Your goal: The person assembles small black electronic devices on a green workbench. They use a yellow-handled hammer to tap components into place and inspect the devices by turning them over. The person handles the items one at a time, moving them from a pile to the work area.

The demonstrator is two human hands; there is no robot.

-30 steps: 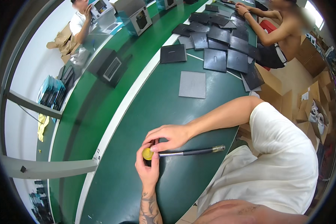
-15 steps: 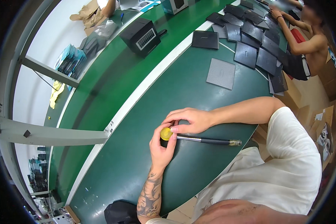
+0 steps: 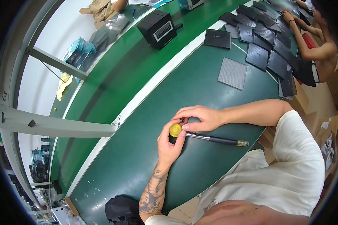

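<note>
A mallet lies on the dark green table top, its round yellow face turned up. Its metal shaft and dark grip point right, toward the table's near edge. My left hand, on the tattooed arm, is closed around the mallet's head from the left and below. From the right, my right hand curls over the far side of the head, its thumb at the rim of the yellow face. Some of its fingertips are hidden behind the head and my left fingers.
A grey textured panel lies beyond my right forearm. Several black panels overlap at the far right, near another person. A black box stands on the green belt across the white rail. A metal post rises at left.
The whole scene has shifted slightly to the right as the view turned. Both hands keep their hold on the mallet's head, with little other difference.
</note>
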